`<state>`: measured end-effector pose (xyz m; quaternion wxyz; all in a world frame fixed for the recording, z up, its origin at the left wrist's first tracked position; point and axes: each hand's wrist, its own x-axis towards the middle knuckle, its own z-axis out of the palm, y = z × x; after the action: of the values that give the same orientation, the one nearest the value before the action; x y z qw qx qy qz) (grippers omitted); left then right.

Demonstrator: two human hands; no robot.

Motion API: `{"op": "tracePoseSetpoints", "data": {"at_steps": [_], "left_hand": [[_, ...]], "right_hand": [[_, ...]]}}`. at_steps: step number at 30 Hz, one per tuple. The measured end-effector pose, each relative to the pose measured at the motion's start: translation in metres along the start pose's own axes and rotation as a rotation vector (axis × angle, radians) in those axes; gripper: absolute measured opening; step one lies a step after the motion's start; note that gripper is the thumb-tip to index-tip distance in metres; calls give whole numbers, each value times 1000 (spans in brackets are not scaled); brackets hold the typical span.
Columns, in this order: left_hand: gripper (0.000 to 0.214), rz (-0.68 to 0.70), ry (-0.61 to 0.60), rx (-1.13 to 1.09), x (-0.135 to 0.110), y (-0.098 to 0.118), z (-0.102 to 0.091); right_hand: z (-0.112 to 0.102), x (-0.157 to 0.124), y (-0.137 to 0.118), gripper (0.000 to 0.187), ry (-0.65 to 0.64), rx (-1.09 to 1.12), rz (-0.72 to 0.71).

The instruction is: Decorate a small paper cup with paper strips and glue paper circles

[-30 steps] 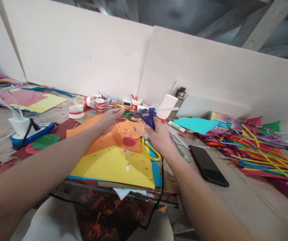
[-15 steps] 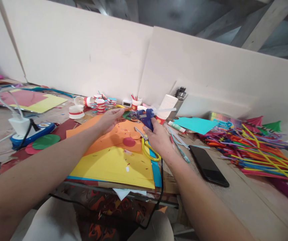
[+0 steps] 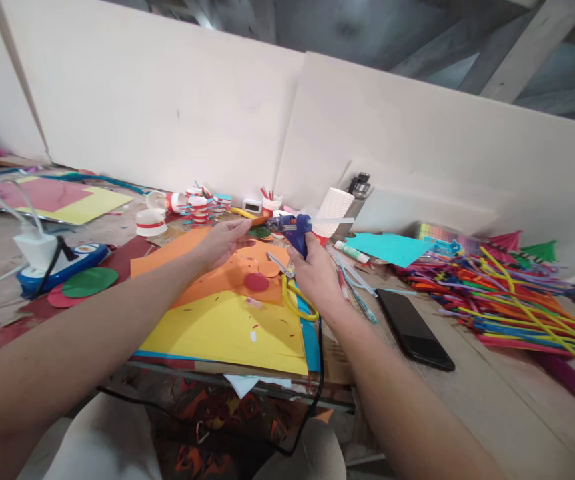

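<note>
A blue hot glue gun (image 3: 296, 230) is gripped in my right hand (image 3: 316, 270), its nozzle pointing left and a translucent glue stick (image 3: 335, 221) sticking out of its back. My left hand (image 3: 226, 241) pinches a small orange-brown piece (image 3: 258, 221), perhaps paper, held right at the nozzle; whether they touch I cannot tell. Below both hands lie orange paper (image 3: 212, 283) with a red paper circle (image 3: 256, 282) on it, and a yellow sheet (image 3: 232, 333). Scissors with yellow handles (image 3: 298, 308) rest under my right wrist.
A phone (image 3: 415, 330) and piled pipe cleaners (image 3: 517, 293) lie to the right. Stacked paper cups (image 3: 335, 207) and a bottle (image 3: 359, 193) stand behind. The blue power strip (image 3: 62, 270) is at left. A black cord (image 3: 320, 360) hangs over the table edge.
The orange-brown piece in my left hand has shifted slightly right and lower, closer to the nozzle. My right hand with the glue gun has moved only a little.
</note>
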<state>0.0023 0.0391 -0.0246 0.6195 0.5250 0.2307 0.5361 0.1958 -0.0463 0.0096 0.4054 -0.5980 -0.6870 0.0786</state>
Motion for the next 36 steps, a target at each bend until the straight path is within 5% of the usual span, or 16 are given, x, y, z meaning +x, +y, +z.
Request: {"op": "tracePoseSetpoints", "data": {"at_steps": [20, 30, 36], "left_hand": [[33, 14, 29, -41, 3, 4, -9], [25, -212, 99, -207, 0, 3, 4], [25, -208, 31, -214, -1, 3, 5]], "right_hand": [[-3, -1, 0, 40, -63, 99, -77], [1, -1, 2, 31, 29, 114, -77], [1, -2, 2, 28, 26, 51, -77]]}}
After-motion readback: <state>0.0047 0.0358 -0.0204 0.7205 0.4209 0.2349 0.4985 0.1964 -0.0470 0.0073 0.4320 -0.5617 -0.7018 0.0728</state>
